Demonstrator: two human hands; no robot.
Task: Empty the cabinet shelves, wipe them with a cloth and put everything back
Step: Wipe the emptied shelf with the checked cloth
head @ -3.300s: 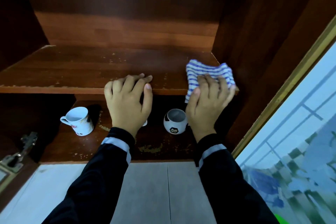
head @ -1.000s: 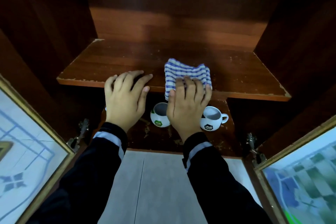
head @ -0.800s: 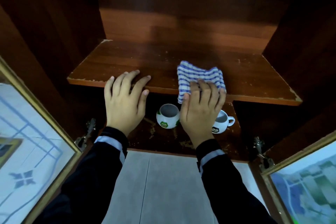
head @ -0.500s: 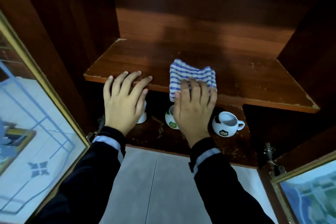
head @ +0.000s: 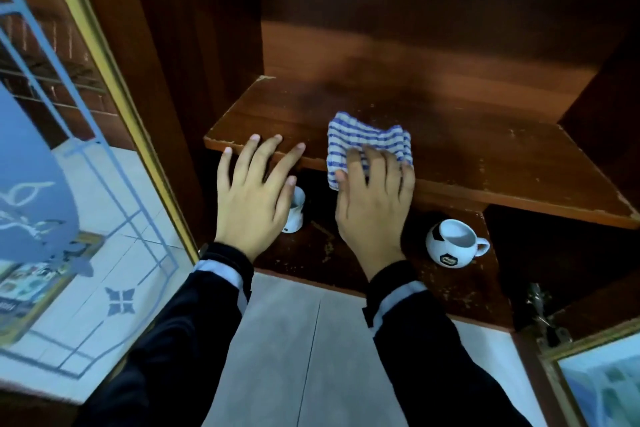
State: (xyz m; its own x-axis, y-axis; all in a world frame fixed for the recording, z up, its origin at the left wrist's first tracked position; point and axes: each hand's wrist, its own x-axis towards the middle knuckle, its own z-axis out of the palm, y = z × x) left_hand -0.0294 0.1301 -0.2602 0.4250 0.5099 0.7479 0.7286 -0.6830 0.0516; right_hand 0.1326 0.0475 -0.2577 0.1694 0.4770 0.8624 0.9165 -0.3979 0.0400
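My right hand (head: 374,204) presses the cloth (head: 370,139) onto the front edge of the upper shelf (head: 485,156), fingers straight, the grip unclenched. My left hand (head: 252,198) rests beside it, fingers spread, holding nothing. This shelf stands emptied, mid-wipe. A mug (head: 450,243) and a half-hidden second mug (head: 296,215) sit on the lower shelf (head: 460,288), which looks yet to be cleared.

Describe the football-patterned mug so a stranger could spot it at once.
Look into the open dark wooden cabinet and drop to its lower shelf. Right of the right hand stands a round white ceramic mug. Unlike the white cup half hidden behind the left hand, it bears black football patches and shows its handle, pointing right.
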